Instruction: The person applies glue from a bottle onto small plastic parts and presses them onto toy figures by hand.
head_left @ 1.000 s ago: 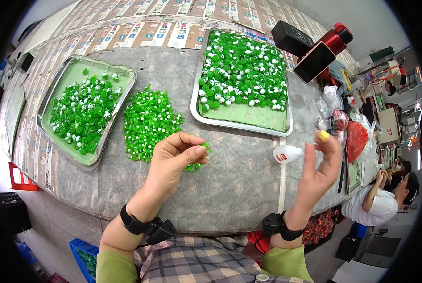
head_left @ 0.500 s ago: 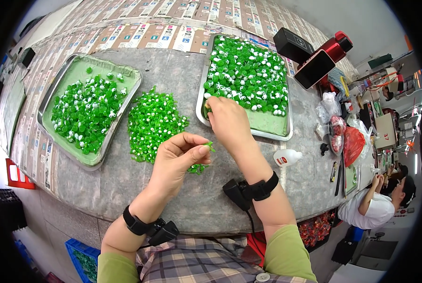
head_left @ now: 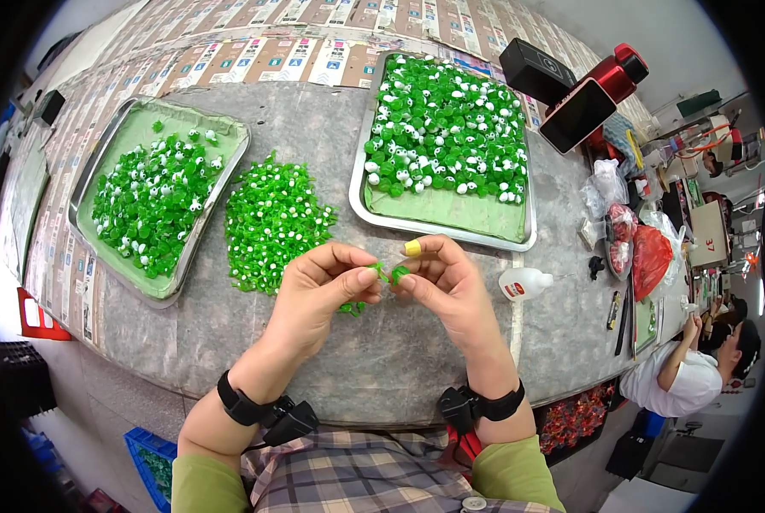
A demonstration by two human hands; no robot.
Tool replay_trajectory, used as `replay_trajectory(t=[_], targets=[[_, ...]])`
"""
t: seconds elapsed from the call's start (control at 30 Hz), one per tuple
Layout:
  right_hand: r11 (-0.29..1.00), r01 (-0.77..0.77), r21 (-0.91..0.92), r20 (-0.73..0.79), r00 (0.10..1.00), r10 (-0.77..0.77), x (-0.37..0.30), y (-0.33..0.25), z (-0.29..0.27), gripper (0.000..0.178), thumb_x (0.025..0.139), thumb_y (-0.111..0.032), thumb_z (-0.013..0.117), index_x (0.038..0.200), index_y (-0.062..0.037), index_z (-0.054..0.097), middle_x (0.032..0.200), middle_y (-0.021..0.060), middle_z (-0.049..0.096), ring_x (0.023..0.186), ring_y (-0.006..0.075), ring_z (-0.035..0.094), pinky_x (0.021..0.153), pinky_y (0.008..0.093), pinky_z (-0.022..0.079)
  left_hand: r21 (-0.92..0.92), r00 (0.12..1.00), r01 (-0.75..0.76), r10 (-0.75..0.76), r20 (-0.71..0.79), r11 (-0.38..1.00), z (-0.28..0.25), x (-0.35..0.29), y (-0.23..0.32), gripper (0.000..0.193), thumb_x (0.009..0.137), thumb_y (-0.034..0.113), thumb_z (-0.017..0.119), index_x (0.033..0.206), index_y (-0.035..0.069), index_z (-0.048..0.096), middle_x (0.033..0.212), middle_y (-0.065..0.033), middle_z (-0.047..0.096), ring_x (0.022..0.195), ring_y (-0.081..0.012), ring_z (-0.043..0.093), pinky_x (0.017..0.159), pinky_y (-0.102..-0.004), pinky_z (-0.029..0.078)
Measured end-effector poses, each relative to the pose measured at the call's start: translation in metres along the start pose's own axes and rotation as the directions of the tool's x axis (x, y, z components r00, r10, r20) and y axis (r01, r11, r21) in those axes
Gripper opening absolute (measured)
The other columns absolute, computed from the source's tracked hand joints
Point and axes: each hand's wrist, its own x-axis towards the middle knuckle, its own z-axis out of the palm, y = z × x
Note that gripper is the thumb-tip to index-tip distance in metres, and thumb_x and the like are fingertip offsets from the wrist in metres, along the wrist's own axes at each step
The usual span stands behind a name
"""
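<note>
Green piece (head_left: 378,271) between left fingers (head_left: 348,254), darker piece (head_left: 400,273) between right fingers (head_left: 435,247)

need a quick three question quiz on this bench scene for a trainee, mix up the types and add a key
1. True or false: the left hand and the right hand each pinch a small green piece.

2. Where does the loose pile of green and white bits lie?
A) on the floor
B) on the table, between the two metal trays
C) inside one of those trays

3. Fill in: the covering on one right fingertip is ____ in colour.

Key: 1 true; 2 B; 3 yellow.
</note>
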Motion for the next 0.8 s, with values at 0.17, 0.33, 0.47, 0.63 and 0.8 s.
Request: replay_trajectory(t=[0.17,0.33,0.47,0.63,0.8], targets=[[0.995,-0.018,0.094,0.075,0.997,0.011,-0.003,0.002,-0.002,0.016,0.076,-0.009,0.056,0.091,-0.0029,0.053,0.081,0.0017,0.055,0.07,0.0086,0.052,0.063,0.0201,0.042,0.024,0.999,0.034,-0.034,-0.005,0.999,0.001,0.0,-0.003,0.014,0.076,0.01,0.057,0.087,0.002,0.054,0.075,-0.0057,0.058,0.068,-0.0125,0.057,0.06,-0.0238,0.048],[0.986,-0.033,0.165,0.054,0.998,0.025,-0.002,0.008,-0.006,0.016,0.074,-0.01,0.06,0.088,-0.0046,0.052,0.079,-0.002,0.054,0.071,0.0043,0.051,0.062,0.0176,0.042,0.011,0.996,0.07,-0.07,0.049,0.997,0.002,0.0,-0.004,0.013,0.077,0.009,0.056,0.087,0.002,0.053,0.076,-0.0063,0.058,0.069,-0.0135,0.058,0.06,-0.0238,0.049],[0.975,0.009,0.222,0.031,0.999,-0.017,0.0,0.012,-0.003,0.017,0.072,-0.006,0.061,0.086,-0.0038,0.051,0.078,-0.0006,0.055,0.069,0.0042,0.052,0.059,0.0155,0.041,0.007,0.994,0.095,-0.095,0.047,0.995,0.005,-0.002,-0.002,0.013,0.077,0.008,0.055,0.088,0.001,0.052,0.077,-0.0073,0.058,0.069,-0.014,0.058,0.059,-0.0238,0.049],[0.981,-0.04,0.192,0.046,0.998,0.031,-0.003,0.009,0.002,0.021,0.07,-0.007,0.063,0.087,-0.0033,0.051,0.078,0.0029,0.056,0.066,0.0078,0.054,0.057,0.0192,0.044,-0.039,0.994,0.094,-0.091,0.061,0.995,0.001,-0.001,-0.003,0.013,0.077,0.008,0.054,0.089,0.001,0.051,0.077,-0.008,0.058,0.069,-0.0141,0.059,0.059,-0.0242,0.05],[0.981,-0.098,0.17,0.088,0.993,0.084,-0.005,0.0,0.001,0.02,0.073,-0.003,0.059,0.091,-0.0005,0.05,0.082,0.0043,0.057,0.074,0.0088,0.056,0.062,0.0186,0.045,-0.084,0.996,0.08,-0.077,0.035,0.993,-0.001,-0.001,-0.002,0.014,0.077,0.008,0.054,0.089,0.001,0.051,0.078,-0.0084,0.058,0.069,-0.0141,0.059,0.058,-0.0237,0.05]])
